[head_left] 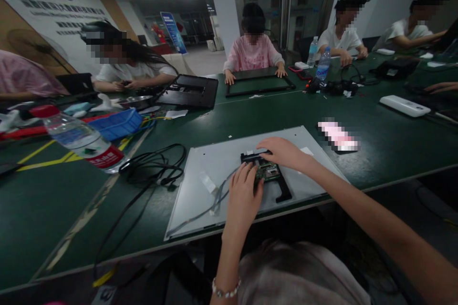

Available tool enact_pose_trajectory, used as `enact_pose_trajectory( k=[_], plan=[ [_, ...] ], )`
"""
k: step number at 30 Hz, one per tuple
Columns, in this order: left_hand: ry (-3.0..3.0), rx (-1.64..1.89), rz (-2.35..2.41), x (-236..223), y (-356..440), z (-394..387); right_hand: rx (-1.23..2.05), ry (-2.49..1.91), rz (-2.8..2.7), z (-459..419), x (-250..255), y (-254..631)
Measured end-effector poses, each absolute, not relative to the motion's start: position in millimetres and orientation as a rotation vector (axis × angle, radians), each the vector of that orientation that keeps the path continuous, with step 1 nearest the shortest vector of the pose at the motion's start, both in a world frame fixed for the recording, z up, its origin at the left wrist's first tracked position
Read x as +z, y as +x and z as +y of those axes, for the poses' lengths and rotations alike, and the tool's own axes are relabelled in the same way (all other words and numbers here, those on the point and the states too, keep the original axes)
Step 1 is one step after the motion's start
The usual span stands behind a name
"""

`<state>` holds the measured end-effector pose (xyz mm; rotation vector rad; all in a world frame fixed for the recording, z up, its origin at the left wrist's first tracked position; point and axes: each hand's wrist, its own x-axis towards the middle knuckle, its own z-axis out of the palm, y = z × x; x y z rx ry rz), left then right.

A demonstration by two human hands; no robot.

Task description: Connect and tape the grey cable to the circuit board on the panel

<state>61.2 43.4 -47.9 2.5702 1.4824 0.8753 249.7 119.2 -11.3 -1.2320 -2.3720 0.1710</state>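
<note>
A grey metal panel [200, 200] lies flat at the near edge of the green table [250, 114]. On its middle sits a small green circuit board [269, 170] in a black bracket [282, 190]. My left hand [243, 195] rests on the board's left side, fingers curled down onto it. My right hand [282, 151] lies over the board's top edge, fingers pressed on the black part there. A flat ribbon cable [214, 195] runs left from the board across the panel.
A black cable [153, 169] coils left of the panel, beside a water bottle [84, 140] and a blue bin [116, 124]. A phone [338, 136] lies to the right. Several other people work across the table at black frames [259, 85] and parts.
</note>
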Motion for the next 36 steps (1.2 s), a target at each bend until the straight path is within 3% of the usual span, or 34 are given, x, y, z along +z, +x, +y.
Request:
enact_pose_trajectory(
  k=[13,22,36],
  plan=[
    [2.589,0.739,1.551,-48.9,62.2,40.4,0.114,-1.292,-2.614,158.5,-17.4,220.3],
    [2.600,0.769,1.537,-50.3,61.5,39.5,-0.076,-1.531,-2.503,158.4,-5.3,261.3],
    [2.601,0.819,1.546,-50.5,60.9,38.1,0.005,-1.481,-2.549,155.9,-15.5,304.8]
  ],
)
